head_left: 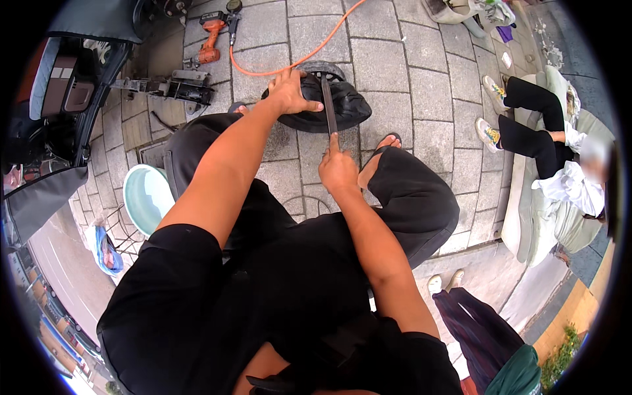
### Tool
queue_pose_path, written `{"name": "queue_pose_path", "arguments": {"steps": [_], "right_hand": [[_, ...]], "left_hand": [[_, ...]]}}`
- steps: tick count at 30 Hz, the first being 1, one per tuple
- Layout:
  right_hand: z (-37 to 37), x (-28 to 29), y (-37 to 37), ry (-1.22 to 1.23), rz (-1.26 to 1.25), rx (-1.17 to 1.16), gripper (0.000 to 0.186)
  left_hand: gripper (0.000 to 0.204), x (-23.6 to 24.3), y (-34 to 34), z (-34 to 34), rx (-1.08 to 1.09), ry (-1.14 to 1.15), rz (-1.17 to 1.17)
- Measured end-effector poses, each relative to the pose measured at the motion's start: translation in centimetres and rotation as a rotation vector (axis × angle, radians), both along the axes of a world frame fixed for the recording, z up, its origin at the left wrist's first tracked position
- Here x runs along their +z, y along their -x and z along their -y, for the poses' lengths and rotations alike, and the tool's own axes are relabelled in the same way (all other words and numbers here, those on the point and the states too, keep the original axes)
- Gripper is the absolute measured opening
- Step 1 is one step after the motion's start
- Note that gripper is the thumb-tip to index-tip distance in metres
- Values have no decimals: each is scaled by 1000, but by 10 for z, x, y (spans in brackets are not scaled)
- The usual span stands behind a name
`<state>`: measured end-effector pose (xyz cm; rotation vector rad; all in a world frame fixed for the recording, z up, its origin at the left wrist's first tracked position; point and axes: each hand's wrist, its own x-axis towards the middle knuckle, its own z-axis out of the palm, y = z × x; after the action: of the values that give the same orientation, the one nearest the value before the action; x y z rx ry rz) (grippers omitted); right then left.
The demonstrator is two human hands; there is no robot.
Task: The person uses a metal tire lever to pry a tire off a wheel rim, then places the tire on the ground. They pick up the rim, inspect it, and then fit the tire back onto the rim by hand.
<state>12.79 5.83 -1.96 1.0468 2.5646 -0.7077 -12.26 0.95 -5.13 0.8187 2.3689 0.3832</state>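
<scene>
On the paving between my feet lies a black rubber-like bundle (pixel 350 108), glossy and creased, with a curved, tyre-like ridged rim (pixel 322 68) at its far side. My left hand (pixel 287 93) rests on its left part, fingers stretched toward the far rim and thumb spread to the right. A long, flat, dark metal bar (pixel 329 105) runs from the far rim back toward me across the bundle. The near end of that bar is in my right hand (pixel 339 168), its fingers closed round it and the index finger laid along it. How the bar's far tip meets the rim is unclear.
Beyond my left hand lie an orange power tool (pixel 212 41), a gauge (pixel 233 8) with an orange hose (pixel 289 67), and a floor jack (pixel 181 91). A pale green basin (pixel 146 197) stands left. A seated person (pixel 540 112) is at right, another person (pixel 484 329) lower right.
</scene>
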Motion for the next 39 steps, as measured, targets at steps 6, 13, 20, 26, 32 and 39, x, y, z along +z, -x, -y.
{"name": "queue_pose_path", "arguments": {"steps": [6, 13, 20, 26, 32, 39], "right_hand": [[-66, 128, 43, 179, 163, 124, 51], [-104, 132, 75, 312, 371, 182, 68], [-62, 78, 66, 214, 222, 142, 58], [-22, 19, 54, 140, 48, 62, 62], [-6, 56, 40, 133, 108, 112, 65], [-78, 176, 98, 293, 568, 326, 63]], "left_hand": [[125, 22, -5, 24, 190, -101, 120], [122, 14, -16, 33, 221, -235, 74], [120, -2, 16, 11, 183, -93, 95], [121, -15, 24, 12, 71, 20, 64], [121, 4, 15, 37, 175, -110, 105], [119, 11, -6, 44, 262, -200, 140]]}}
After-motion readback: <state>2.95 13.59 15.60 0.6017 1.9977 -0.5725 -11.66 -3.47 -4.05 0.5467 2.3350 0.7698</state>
